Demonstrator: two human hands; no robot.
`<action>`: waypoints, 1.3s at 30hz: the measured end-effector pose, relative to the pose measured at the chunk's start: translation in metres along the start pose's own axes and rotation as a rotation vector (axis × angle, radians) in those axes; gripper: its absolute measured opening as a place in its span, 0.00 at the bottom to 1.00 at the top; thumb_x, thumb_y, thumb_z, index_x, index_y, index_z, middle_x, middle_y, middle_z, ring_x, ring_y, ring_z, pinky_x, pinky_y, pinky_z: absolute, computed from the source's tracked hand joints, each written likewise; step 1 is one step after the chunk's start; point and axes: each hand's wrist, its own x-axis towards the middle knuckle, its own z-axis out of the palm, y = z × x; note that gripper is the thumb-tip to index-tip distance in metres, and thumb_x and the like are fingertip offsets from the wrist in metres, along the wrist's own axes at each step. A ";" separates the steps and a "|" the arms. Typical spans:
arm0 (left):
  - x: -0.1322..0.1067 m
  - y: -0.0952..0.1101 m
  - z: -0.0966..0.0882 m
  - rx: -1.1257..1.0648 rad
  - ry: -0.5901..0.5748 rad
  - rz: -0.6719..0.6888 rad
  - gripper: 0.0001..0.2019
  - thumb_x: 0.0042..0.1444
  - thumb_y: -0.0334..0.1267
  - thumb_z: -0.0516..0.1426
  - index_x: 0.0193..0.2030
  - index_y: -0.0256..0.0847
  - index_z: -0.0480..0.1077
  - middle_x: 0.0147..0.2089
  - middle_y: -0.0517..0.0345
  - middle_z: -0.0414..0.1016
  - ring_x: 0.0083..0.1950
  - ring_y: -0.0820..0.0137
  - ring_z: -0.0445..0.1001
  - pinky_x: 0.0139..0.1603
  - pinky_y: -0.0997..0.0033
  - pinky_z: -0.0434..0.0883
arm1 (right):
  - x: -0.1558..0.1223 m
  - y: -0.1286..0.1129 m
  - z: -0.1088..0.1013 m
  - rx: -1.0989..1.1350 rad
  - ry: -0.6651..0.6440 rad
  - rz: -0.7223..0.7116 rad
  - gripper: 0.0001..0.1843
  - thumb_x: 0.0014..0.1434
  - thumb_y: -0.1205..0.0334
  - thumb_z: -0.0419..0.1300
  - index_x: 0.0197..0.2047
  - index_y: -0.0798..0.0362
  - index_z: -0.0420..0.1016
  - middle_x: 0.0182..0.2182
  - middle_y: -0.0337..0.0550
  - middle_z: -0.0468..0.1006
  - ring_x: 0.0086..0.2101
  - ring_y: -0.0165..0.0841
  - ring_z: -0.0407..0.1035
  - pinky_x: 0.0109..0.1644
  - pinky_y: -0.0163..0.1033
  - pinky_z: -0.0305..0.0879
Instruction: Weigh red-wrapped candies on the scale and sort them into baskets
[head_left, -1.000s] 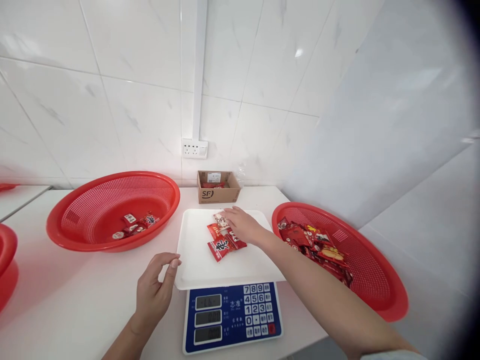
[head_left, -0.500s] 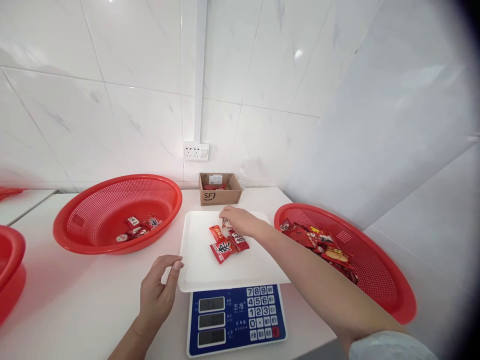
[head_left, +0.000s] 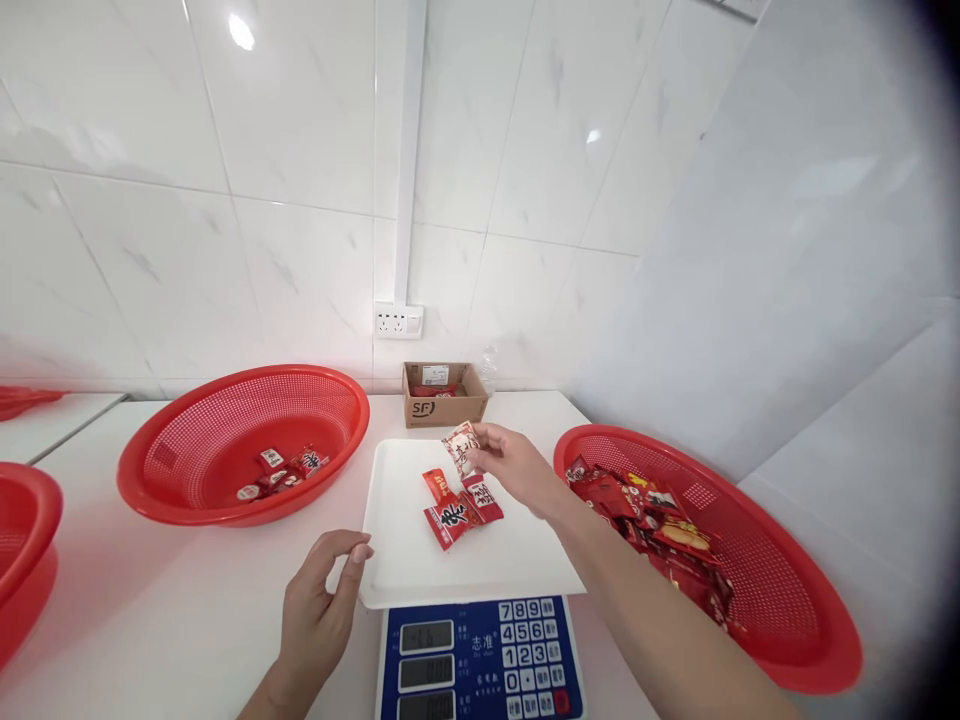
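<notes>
white-and-red packet (head_left: 460, 446) pinched in my right hand (head_left: 517, 468), i'd grip only its edge, lightly; whether my left hand's (head_left: 322, 600) fingers grasp the tray (head_left: 412, 580), i can't tell.

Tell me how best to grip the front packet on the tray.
Probably pinch the front packet by its left end, coming from the left and slightly above: that end faces bare tray, while other packets crowd its far and right sides.

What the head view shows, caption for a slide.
Right hand holds a pale packet over the white scale tray.
</notes>
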 end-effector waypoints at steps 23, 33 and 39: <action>0.005 0.080 0.014 -0.194 -0.521 -0.164 0.19 0.62 0.47 0.48 0.22 0.41 0.63 0.23 0.60 0.64 0.27 0.72 0.64 0.28 0.74 0.64 | -0.121 -0.007 0.063 0.413 -0.070 0.016 0.21 0.61 0.47 0.51 0.27 0.53 0.71 0.25 0.40 0.74 0.28 0.30 0.67 0.33 0.34 0.60; 0.016 0.090 0.043 -0.465 -0.557 -0.395 0.19 0.60 0.50 0.49 0.23 0.41 0.58 0.20 0.66 0.57 0.23 0.75 0.56 0.25 0.76 0.60 | -0.121 -0.004 0.052 0.455 0.042 0.108 0.23 0.59 0.42 0.50 0.23 0.52 0.63 0.20 0.35 0.64 0.24 0.28 0.57 0.28 0.34 0.55; 0.024 0.094 0.048 -0.454 -0.550 -0.416 0.19 0.60 0.51 0.49 0.23 0.40 0.59 0.21 0.65 0.60 0.25 0.74 0.59 0.28 0.75 0.61 | -0.121 -0.006 0.046 0.531 0.050 0.095 0.22 0.60 0.43 0.50 0.27 0.52 0.69 0.22 0.37 0.67 0.25 0.28 0.60 0.29 0.34 0.57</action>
